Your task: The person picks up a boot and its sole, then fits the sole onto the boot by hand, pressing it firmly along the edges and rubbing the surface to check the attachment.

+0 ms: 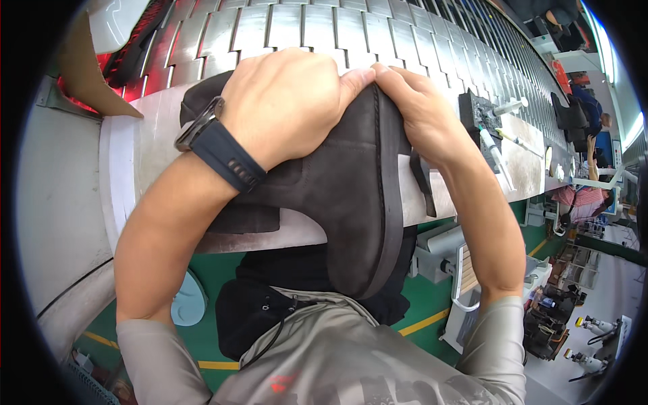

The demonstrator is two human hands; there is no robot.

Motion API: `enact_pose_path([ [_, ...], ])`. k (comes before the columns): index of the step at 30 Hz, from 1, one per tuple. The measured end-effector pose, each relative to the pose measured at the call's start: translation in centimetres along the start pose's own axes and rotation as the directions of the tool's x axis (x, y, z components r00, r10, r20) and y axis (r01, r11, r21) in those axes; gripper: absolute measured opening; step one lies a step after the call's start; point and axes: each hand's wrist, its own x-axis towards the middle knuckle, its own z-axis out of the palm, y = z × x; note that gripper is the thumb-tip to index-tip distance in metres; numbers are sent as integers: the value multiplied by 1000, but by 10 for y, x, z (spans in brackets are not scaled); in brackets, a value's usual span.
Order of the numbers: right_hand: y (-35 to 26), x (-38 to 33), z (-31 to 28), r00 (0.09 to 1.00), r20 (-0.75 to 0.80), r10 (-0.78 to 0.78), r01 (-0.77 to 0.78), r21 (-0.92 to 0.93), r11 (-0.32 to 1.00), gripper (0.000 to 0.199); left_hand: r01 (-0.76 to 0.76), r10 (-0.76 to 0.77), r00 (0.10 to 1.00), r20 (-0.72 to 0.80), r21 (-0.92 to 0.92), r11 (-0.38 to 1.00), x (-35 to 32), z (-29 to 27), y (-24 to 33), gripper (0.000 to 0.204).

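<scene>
A dark brown suede boot (pixel 344 182) lies on its side, its toe pointing toward my body and its sole edge (pixel 393 202) facing right. My left hand (pixel 287 101), with a dark-strapped watch on the wrist, is closed over the boot near the heel, its thumb pressed at the heel's sole edge. My right hand (pixel 422 111) pinches the same heel edge from the sole side, and the two thumbs nearly meet there. Both hands' other fingertips are mostly hidden. More dark material (pixel 243 219) shows under my left forearm; I cannot tell whether it belongs to this boot.
A slatted metal conveyor (pixel 304 27) runs behind the pale worktop (pixel 297 229). On the right, a black block (pixel 472 108) holds syringe-like tubes (pixel 496 158). Brown cardboard (pixel 94 74) stands at left. A light-blue round object (pixel 189 300) is below. Another person (pixel 584 199) is at far right.
</scene>
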Motion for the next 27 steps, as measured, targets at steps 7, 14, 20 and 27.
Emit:
enact_pose_path([
  [7,13,10,14,997,-68,-43,37,-96,995,53,34,-34,999,1,5,999,4,18,-21,66],
  [14,38,-49,28,879,-401,-259,270,-30,962,51,3,-41,959,279,136,991,12,4,-16,51],
  [20,58,-144,49,970,-241,-26,109,340,934,55,-168,120,968,221,212,963,11,15,-20,40],
  [27,60,-172,74,970,-212,-120,209,473,856,58,-216,149,958,245,275,937,18,25,-28,39],
])
